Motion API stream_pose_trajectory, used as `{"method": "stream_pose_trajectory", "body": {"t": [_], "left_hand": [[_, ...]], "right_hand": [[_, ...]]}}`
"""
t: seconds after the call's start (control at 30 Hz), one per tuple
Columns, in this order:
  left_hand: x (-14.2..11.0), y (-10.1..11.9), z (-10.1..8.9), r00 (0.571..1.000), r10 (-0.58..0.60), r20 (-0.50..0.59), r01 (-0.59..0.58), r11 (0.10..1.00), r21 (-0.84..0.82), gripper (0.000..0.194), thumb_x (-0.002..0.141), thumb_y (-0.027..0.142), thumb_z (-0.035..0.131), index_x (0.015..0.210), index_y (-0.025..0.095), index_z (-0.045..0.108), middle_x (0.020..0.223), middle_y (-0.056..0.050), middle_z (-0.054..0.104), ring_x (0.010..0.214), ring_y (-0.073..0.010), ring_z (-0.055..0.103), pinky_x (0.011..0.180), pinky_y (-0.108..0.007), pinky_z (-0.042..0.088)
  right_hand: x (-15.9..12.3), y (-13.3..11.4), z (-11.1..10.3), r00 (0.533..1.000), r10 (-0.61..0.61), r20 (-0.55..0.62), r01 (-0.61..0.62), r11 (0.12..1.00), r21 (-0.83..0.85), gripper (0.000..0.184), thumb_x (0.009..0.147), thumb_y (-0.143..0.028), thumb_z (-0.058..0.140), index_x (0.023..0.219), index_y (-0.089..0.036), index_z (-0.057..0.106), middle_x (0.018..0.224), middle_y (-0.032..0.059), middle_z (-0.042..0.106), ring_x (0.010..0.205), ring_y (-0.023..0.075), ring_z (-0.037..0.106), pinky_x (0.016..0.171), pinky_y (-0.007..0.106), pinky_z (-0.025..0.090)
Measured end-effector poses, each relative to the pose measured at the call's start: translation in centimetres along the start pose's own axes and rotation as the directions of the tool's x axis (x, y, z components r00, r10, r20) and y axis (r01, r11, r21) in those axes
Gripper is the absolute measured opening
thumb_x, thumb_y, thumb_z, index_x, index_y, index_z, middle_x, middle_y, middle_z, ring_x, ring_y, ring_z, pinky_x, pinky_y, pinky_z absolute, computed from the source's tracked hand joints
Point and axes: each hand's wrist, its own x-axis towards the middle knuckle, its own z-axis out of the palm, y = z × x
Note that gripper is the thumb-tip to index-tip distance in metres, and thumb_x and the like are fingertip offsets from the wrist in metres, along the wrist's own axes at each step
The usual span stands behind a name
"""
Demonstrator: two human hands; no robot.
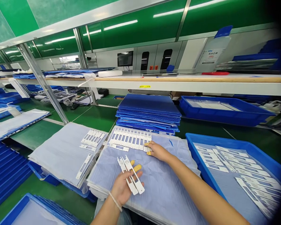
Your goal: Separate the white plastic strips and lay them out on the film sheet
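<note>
My left hand (126, 184), with yellow finger cots, is closed around two slim white slotted plastic frames (135, 176) above the padded stack. Farther back, my right hand (158, 150) has its cot-covered thumb and finger on the white frame at the right end of a neat row (128, 137). That row of several frames stands side by side near the stack's back edge. One more frame (118, 147) lies crosswise just below the row's left end. The stack (164, 181) is topped with a pale bluish-white sheet.
At the right, a blue tray (192, 142) holds several similar frames. Blue sheets (148, 107) are piled behind the row. Left of me, another sheet-covered stack (58, 150) carries more frames. A metal-edged shelf (189, 87) crosses above, with a bottle (212, 51) on it.
</note>
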Motion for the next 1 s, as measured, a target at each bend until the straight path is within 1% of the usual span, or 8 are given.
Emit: {"method": "stream_pose_trajectory", "body": {"t": [0.1, 0.23, 0.3, 0.37, 0.47, 0.63, 0.77, 1.0], "left_hand": [[-0.9, 1.1, 1.1, 0.998, 0.033, 0.049, -0.034, 0.999, 0.019, 0.073, 0.08, 0.007, 0.056, 0.146, 0.018, 0.028, 0.127, -0.017, 0.06, 0.119, -0.0339, 0.056, 0.098, -0.057, 0.042], [-2.4, 3.3, 3.3, 0.98, 0.116, 0.164, -0.126, 0.99, 0.055, 0.078, 0.077, 0.004, 0.059, 0.147, 0.017, 0.028, 0.126, -0.015, 0.061, 0.12, -0.032, 0.055, 0.106, -0.049, 0.037], [-3.2, 4.3, 4.6, 0.961, 0.151, 0.234, -0.172, 0.982, 0.075, 0.079, 0.078, 0.005, 0.062, 0.148, 0.018, 0.028, 0.126, -0.014, 0.062, 0.122, -0.0304, 0.054, 0.109, -0.046, 0.034], [-3.9, 5.0, 5.9, 0.942, 0.162, 0.294, -0.197, 0.976, 0.095, 0.078, 0.079, 0.007, 0.063, 0.148, 0.02, 0.028, 0.125, -0.012, 0.063, 0.123, -0.0291, 0.053, 0.11, -0.045, 0.033], [-4.6, 5.3, 7.4, 0.916, 0.118, 0.383, -0.173, 0.978, 0.115, 0.078, 0.081, 0.007, 0.06, 0.148, 0.024, 0.024, 0.123, -0.01, 0.064, 0.121, -0.0276, 0.055, 0.108, -0.045, 0.035], [-4.7, 4.7, 8.6, 0.841, -0.026, 0.54, -0.058, 0.989, 0.138, 0.087, 0.078, 0.013, 0.066, 0.15, 0.026, 0.018, 0.128, -0.013, 0.061, 0.123, -0.031, 0.053, 0.107, -0.046, 0.035], [-4.7, 4.4, 9.1, 0.82, -0.058, 0.57, -0.017, 0.992, 0.127, 0.094, 0.074, 0.01, 0.067, 0.15, 0.026, 0.015, 0.129, -0.014, 0.06, 0.125, -0.0313, 0.051, 0.107, -0.045, 0.035], [-4.9, 4.6, 10.2, 0.763, -0.099, 0.639, 0.021, 0.991, 0.129, 0.086, 0.074, 0.002, 0.057, 0.149, 0.023, 0.021, 0.123, -0.013, 0.063, 0.119, -0.0279, 0.057, 0.105, -0.043, 0.037]], "right_hand": [[-1.1, -1.2, -0.6, 0.999, -0.008, -0.032, 0.009, 0.999, 0.034, 0.048, 0.074, -0.015, 0.065, 0.122, -0.01, 0.059, 0.114, 0.0155, 0.056, 0.102, 0.026, 0.059, 0.094, 0.036, 0.043], [-5.3, -5.1, -1.7, 0.989, -0.037, -0.141, 0.06, 0.985, 0.162, 0.029, 0.087, -0.03, 0.051, 0.111, -0.018, 0.063, 0.105, 0.0103, 0.061, 0.087, 0.0215, 0.059, 0.085, 0.035, 0.047], [-8.3, -7.7, -2.0, 0.976, -0.039, -0.213, 0.12, 0.915, 0.384, 0.025, 0.088, -0.037, 0.049, 0.092, -0.02, 0.066, 0.088, 0.0066, 0.065, 0.077, 0.0203, 0.06, 0.073, 0.032, 0.048], [-10.9, -10.1, -1.7, 0.981, -0.086, -0.173, 0.169, 0.819, 0.548, 0.028, 0.086, -0.044, 0.053, 0.08, -0.02, 0.066, 0.076, 0.0041, 0.066, 0.069, 0.0186, 0.058, 0.064, 0.029, 0.047], [-13.4, -12.6, -0.7, 0.981, -0.111, -0.161, 0.19, 0.74, 0.645, 0.037, 0.084, -0.05, 0.058, 0.064, -0.019, 0.06, 0.06, 0.0008, 0.058, 0.057, 0.0141, 0.05, 0.053, 0.025, 0.04], [-14.7, -13.6, -0.1, 0.971, -0.08, -0.223, 0.228, 0.583, 0.78, 0.04, 0.087, -0.049, 0.056, 0.063, -0.017, 0.059, 0.056, 0.0001, 0.056, 0.053, 0.0116, 0.046, 0.051, 0.023, 0.039], [-15.1, -13.7, -0.6, 0.974, -0.073, -0.214, 0.223, 0.465, 0.857, 0.036, 0.085, -0.047, 0.061, 0.064, -0.017, 0.061, 0.057, 0.0001, 0.057, 0.051, 0.0105, 0.045, 0.049, 0.022, 0.039], [-15.9, -13.7, -0.6, 0.968, -0.096, -0.232, 0.248, 0.497, 0.832, 0.033, 0.087, -0.047, 0.06, 0.072, -0.018, 0.067, 0.061, 0.0009, 0.061, 0.053, 0.0111, 0.048, 0.051, 0.022, 0.041]]}}
